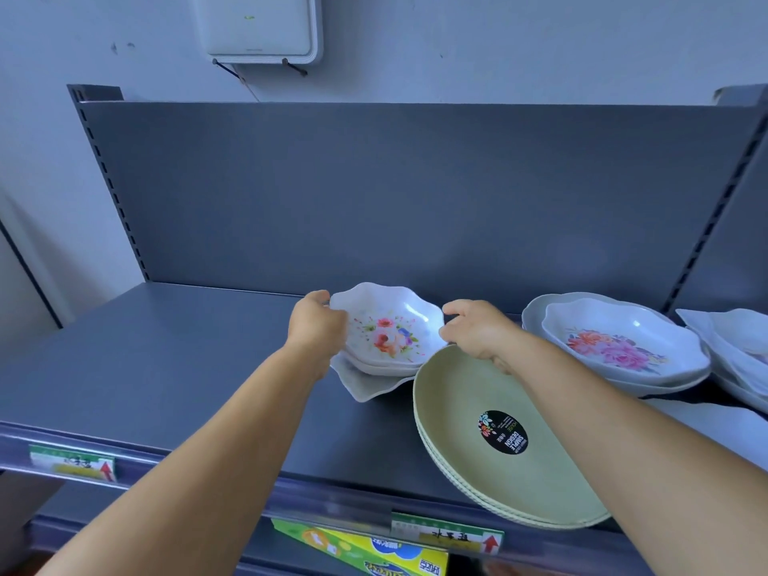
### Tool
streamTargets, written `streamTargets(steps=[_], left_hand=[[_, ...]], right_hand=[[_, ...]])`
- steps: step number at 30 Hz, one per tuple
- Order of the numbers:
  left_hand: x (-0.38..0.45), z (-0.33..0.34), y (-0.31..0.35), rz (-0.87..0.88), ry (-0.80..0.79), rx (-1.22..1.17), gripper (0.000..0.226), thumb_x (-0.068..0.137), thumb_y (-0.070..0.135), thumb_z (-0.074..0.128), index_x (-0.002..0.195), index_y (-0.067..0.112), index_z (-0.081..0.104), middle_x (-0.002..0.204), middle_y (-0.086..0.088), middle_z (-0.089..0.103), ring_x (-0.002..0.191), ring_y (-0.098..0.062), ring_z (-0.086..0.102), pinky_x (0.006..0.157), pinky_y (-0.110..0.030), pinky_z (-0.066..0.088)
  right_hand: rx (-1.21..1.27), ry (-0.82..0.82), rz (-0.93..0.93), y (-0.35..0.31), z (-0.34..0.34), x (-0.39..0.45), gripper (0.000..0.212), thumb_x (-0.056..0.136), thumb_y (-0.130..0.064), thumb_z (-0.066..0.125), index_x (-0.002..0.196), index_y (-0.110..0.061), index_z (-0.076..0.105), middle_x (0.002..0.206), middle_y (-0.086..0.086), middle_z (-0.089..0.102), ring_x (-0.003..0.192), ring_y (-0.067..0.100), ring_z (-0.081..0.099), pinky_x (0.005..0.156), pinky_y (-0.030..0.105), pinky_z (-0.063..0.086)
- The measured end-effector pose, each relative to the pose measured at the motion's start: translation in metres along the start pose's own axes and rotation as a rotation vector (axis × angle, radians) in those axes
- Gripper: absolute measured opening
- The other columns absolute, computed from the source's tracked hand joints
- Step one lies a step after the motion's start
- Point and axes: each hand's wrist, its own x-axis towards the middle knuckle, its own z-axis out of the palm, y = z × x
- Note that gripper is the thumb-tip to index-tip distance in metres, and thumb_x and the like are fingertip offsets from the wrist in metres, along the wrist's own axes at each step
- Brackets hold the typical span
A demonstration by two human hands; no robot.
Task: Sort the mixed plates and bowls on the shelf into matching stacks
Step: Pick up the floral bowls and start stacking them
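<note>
A small white scalloped bowl (388,326) with a flower print sits on top of like bowls, over a wavy white plate (365,386), at the middle of the grey shelf (166,367). My left hand (318,322) grips its left rim and my right hand (478,330) grips its right rim. In front, under my right forearm, lies a stack of pale green plates (465,446) with a black round sticker. To the right, a larger flowered bowl (623,342) rests in a plain white plate (536,313).
More white dishes (735,347) lie at the far right edge. The shelf's back panel (374,193) rises behind the bowls. Price tags (75,463) line the front rail, with a yellow-green box (365,550) on the shelf below.
</note>
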Motion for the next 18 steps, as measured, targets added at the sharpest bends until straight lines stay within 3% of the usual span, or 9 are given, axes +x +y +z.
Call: streamTargets(steps=[2, 5, 7, 9, 12, 15, 18], left_hand=[[0.0, -0.001, -0.003, -0.023, 0.026, -0.024, 0.055, 0.091, 0.003, 0.044, 0.144, 0.017, 0.043, 0.13, -0.006, 0.058, 0.091, -0.025, 0.058, 0.063, -0.024, 0.039], [0.002, -0.003, -0.007, 0.028, 0.006, -0.077, 0.038, 0.082, -0.002, 0.041, 0.103, 0.015, 0.068, 0.095, -0.001, 0.064, 0.078, -0.025, 0.052, 0.065, -0.029, 0.04], [0.002, -0.007, -0.006, 0.053, 0.003, -0.1, 0.034, 0.078, -0.001, 0.039, 0.087, 0.016, 0.068, 0.082, -0.003, 0.056, 0.074, -0.021, 0.045, 0.066, -0.032, 0.035], [0.0, -0.011, -0.002, 0.079, -0.003, -0.15, 0.037, 0.079, 0.001, 0.038, 0.084, 0.016, 0.07, 0.081, -0.003, 0.057, 0.072, -0.02, 0.045, 0.066, -0.032, 0.037], [-0.003, -0.012, 0.007, 0.112, -0.061, -0.215, 0.046, 0.078, 0.001, 0.035, 0.086, 0.023, 0.074, 0.084, -0.003, 0.062, 0.075, -0.021, 0.048, 0.07, -0.034, 0.043], [-0.01, -0.009, 0.015, 0.148, -0.143, -0.25, 0.054, 0.077, 0.0, 0.036, 0.086, 0.035, 0.077, 0.09, -0.003, 0.068, 0.079, -0.023, 0.049, 0.081, -0.038, 0.049], [-0.026, 0.0, 0.025, 0.184, -0.201, -0.251, 0.055, 0.081, 0.0, 0.041, 0.083, 0.042, 0.075, 0.079, -0.007, 0.049, 0.068, -0.024, 0.035, 0.075, -0.034, 0.041]], right_hand=[[0.004, 0.023, 0.019, -0.001, 0.002, -0.002, 0.012, 0.08, -0.007, 0.048, 0.085, -0.01, 0.058, 0.07, 0.006, 0.047, 0.062, 0.019, 0.034, 0.058, 0.026, 0.027], [0.097, 0.062, -0.003, 0.001, 0.006, 0.0, 0.033, 0.076, -0.007, 0.048, 0.106, -0.002, 0.061, 0.082, 0.015, 0.063, 0.07, 0.022, 0.048, 0.066, 0.029, 0.036], [0.175, 0.091, -0.035, 0.0, 0.005, -0.002, 0.036, 0.081, -0.006, 0.05, 0.115, -0.008, 0.063, 0.106, 0.015, 0.07, 0.083, 0.028, 0.062, 0.075, 0.032, 0.048], [0.248, 0.124, -0.083, -0.003, 0.002, -0.006, 0.037, 0.087, -0.006, 0.05, 0.116, -0.022, 0.065, 0.111, 0.001, 0.071, 0.09, 0.023, 0.062, 0.079, 0.031, 0.049], [0.361, 0.175, -0.169, -0.008, -0.003, -0.015, 0.043, 0.089, -0.002, 0.046, 0.093, -0.038, 0.068, 0.098, -0.006, 0.073, 0.082, 0.025, 0.058, 0.091, 0.045, 0.052], [0.521, 0.211, -0.185, -0.01, -0.016, -0.03, 0.044, 0.091, 0.004, 0.042, 0.098, -0.029, 0.069, 0.091, -0.005, 0.071, 0.084, 0.019, 0.061, 0.077, 0.038, 0.059], [0.541, 0.292, -0.209, -0.006, -0.036, -0.055, 0.042, 0.091, 0.006, 0.044, 0.092, -0.028, 0.068, 0.096, 0.005, 0.073, 0.085, 0.027, 0.065, 0.084, 0.043, 0.058]])
